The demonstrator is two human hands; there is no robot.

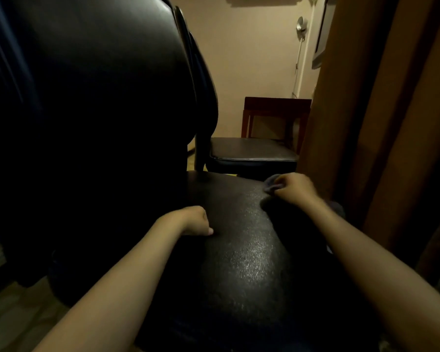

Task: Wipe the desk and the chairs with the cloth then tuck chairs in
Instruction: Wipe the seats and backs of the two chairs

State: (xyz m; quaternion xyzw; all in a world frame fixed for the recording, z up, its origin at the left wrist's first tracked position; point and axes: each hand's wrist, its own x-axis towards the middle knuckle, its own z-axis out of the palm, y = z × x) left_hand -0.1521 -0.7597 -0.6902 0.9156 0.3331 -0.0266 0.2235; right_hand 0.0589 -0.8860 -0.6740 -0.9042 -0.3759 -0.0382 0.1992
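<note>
Firmly, right hand (pixel 296 186) clutching crumpled cloth (pixel 271 185), left hand (pixel 193 221) fisted, glossy pebbled seat (pixel 244 250).

Straight ahead I see a small reddish side table (pixel 277 102) against the pale wall (pixel 252 59), a silver lamp (pixel 301 25) above it, and wooden floor (pixel 15 313) at lower left.

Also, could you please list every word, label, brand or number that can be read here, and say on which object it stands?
No readable text anywhere in this view.
near chair seat, its backrest and the far chair: plain black, no label or brand showing.
grey cloth, gripped by the right hand: no tag visible.
dark framed object on the wall: seen nearly edge-on, cannot tell.
</note>
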